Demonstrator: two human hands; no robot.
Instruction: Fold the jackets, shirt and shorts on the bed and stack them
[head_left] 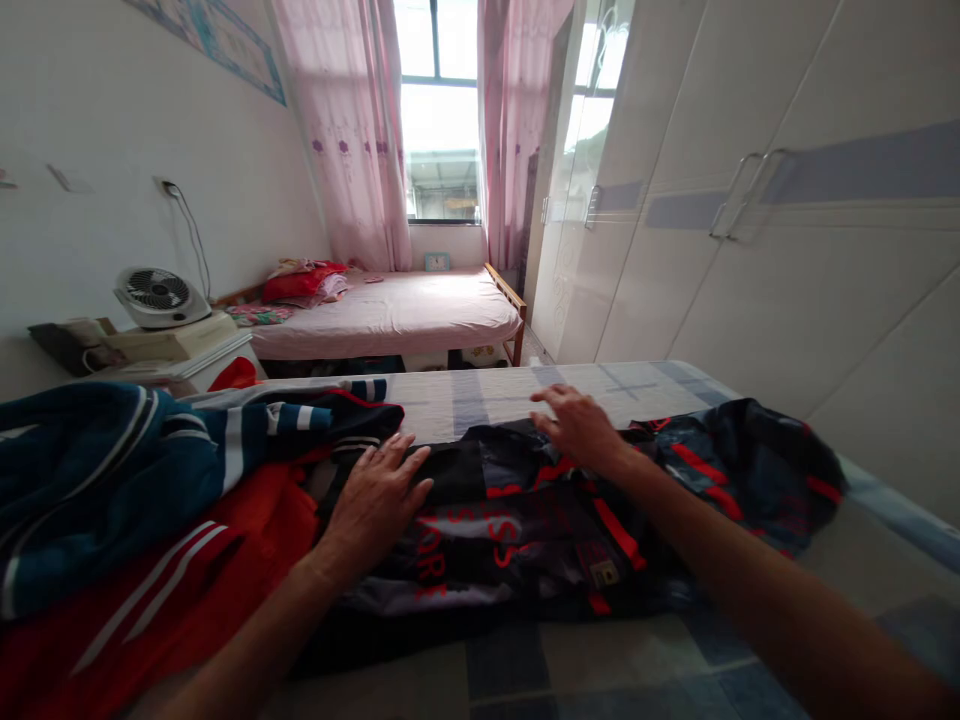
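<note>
A black jacket [536,540] with red strips and red lettering lies spread across the bed in front of me. My left hand [384,490] rests on its left part, palm down with fingers spread. Over the jacket's far edge is my right hand [576,425], fingers apart and slightly bent, holding nothing; whether it touches the cloth I cannot tell. A hooded-looking dark bundle [750,470] with red strips lies at the right end of the jacket. To the left, a teal jacket [187,450] with white stripes lies over a red garment [187,570] with white stripes.
The near bed has a checked blue and white sheet [600,670]. Beyond it stands a second bed [405,310] with a pink sheet under a window with pink curtains [345,130]. A fan [159,292] sits on boxes at left; a white wardrobe [675,270] lines the right.
</note>
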